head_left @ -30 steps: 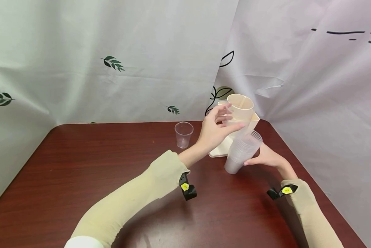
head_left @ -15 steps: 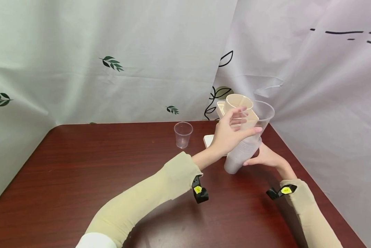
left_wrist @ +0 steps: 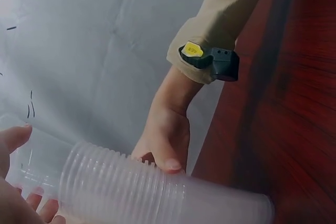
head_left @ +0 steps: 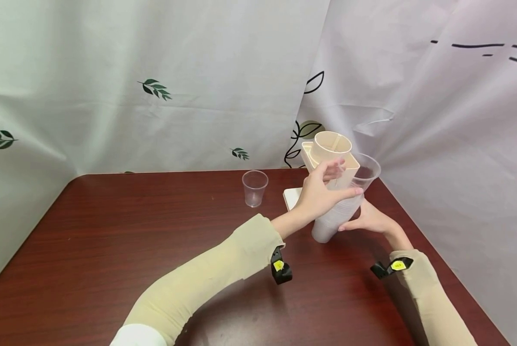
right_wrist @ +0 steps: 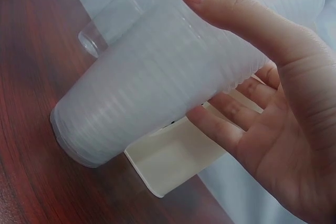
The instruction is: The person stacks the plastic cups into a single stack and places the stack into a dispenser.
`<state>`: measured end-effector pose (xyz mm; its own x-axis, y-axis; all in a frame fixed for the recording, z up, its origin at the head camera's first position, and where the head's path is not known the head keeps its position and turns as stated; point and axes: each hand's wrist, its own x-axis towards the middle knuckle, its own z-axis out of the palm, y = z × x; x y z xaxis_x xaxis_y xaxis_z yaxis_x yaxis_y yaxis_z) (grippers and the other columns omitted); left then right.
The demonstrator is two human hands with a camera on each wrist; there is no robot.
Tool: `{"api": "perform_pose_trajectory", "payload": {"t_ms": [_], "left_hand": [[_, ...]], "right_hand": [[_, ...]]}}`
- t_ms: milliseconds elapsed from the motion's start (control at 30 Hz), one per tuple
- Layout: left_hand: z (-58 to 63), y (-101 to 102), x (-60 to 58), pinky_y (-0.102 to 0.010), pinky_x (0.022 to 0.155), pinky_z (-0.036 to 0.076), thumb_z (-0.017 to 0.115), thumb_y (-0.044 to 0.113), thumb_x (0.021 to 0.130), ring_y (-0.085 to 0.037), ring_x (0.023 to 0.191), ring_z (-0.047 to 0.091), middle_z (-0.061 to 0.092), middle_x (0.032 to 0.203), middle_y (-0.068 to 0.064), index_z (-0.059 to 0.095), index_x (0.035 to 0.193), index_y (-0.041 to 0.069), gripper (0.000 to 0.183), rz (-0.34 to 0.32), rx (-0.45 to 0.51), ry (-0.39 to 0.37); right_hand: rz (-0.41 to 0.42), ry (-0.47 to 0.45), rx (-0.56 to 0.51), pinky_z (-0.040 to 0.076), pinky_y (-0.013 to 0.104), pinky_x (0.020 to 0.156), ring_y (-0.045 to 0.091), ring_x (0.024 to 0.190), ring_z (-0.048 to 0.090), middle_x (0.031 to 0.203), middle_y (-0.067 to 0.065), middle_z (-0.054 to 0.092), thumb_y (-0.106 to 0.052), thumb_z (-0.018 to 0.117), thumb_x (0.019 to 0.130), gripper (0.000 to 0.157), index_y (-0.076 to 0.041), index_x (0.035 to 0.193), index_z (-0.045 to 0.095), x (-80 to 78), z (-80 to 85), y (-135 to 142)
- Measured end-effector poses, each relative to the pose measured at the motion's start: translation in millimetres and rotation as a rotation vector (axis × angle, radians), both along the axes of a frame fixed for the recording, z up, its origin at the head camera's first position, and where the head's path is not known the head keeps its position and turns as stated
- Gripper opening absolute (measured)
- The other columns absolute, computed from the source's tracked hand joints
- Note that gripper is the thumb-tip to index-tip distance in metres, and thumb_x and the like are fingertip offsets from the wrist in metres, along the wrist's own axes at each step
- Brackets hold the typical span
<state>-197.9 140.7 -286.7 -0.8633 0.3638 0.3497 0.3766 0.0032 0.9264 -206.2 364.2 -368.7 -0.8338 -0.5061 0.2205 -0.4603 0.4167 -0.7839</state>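
A tilted stack of clear plastic cups (head_left: 327, 223) leans up and to the right at the table's right side. My right hand (head_left: 371, 218) holds it from the right, thumb on the near side and fingers behind; the right wrist view shows these fingers (right_wrist: 220, 121) partly hidden by the stack (right_wrist: 131, 87). At its upper end my left hand (head_left: 321, 194) grips a single clear plastic cup (head_left: 369, 168) between thumb and fingers. This cup's lower end sits in the stack's mouth, its rim standing well above the other rims, as the left wrist view also shows.
Behind the hands stands a cream-coloured stand (head_left: 333, 144) with a round tube on top and a flat base (head_left: 293, 196). One clear plastic cup (head_left: 255, 190) stands upright near the table's back edge. Patterned white cloth (head_left: 189, 96) hangs behind and to the right.
My left hand has moved right with the cup, from in front of the stand to the stack's mouth, then slightly down as the cup sank in. The right hand has stayed in place.
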Motion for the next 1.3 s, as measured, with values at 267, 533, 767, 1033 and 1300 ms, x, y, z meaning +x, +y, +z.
{"api": "perform_pose_trajectory", "payload": {"t_ms": [267, 533, 767, 1033, 1300], "left_hand": [[-6.4, -0.3, -1.2, -0.018, 0.102, 0.043, 0.083, 0.022, 0.073, -0.008, 0.119, 0.057, 0.063, 0.128, -0.003, 0.053, 0.135, 0.018, 0.069, 0.012, -0.061, -0.024], [-11.4, -1.9, -1.1, -0.02, 0.104, 0.042, 0.082, 0.021, 0.074, -0.011, 0.123, 0.055, 0.061, 0.132, -0.003, 0.053, 0.135, 0.016, 0.068, 0.013, -0.105, -0.047], [-14.2, -3.4, -1.6, -0.025, 0.104, 0.044, 0.082, 0.023, 0.074, -0.013, 0.124, 0.055, 0.06, 0.134, 0.001, 0.054, 0.134, 0.015, 0.067, 0.01, -0.183, -0.043], [-16.8, -3.3, -3.2, -0.024, 0.103, 0.044, 0.083, 0.022, 0.073, -0.012, 0.124, 0.054, 0.059, 0.135, 0.001, 0.054, 0.134, 0.015, 0.068, -0.004, -0.206, -0.04], [-19.5, -5.3, -3.0, -0.025, 0.101, 0.046, 0.083, 0.02, 0.073, -0.014, 0.124, 0.055, 0.056, 0.139, 0.001, 0.051, 0.137, 0.014, 0.072, -0.032, -0.177, -0.04]], "right_hand": [[-0.011, -0.009, 0.004, 0.039, 0.009, 0.093, -0.004, 0.105, 0.055, 0.115, -0.02, 0.059, 0.006, 0.081, 0.067, 0.084, -0.018, 0.135, 0.039, 0.1, -0.3, -0.4], [-0.005, -0.005, 0.002, 0.04, 0.01, 0.093, -0.003, 0.105, 0.055, 0.116, -0.019, 0.058, 0.006, 0.081, 0.067, 0.082, -0.017, 0.134, 0.041, 0.0, 0.3, -1.4], [-0.002, -0.012, 0.003, 0.039, 0.009, 0.094, -0.004, 0.108, 0.053, 0.119, -0.019, 0.056, 0.006, 0.081, 0.067, 0.08, -0.016, 0.134, 0.042, 0.0, -0.3, -0.7], [-0.015, -0.022, -0.003, 0.037, 0.008, 0.095, -0.006, 0.109, 0.052, 0.119, -0.02, 0.055, 0.007, 0.08, 0.067, 0.08, -0.019, 0.133, 0.041, 1.9, 0.1, -1.2], [-0.026, -0.043, -0.004, 0.034, 0.008, 0.095, -0.005, 0.107, 0.053, 0.117, -0.02, 0.058, 0.006, 0.08, 0.068, 0.074, -0.015, 0.13, 0.044, 3.3, 1.5, -1.5]]}}
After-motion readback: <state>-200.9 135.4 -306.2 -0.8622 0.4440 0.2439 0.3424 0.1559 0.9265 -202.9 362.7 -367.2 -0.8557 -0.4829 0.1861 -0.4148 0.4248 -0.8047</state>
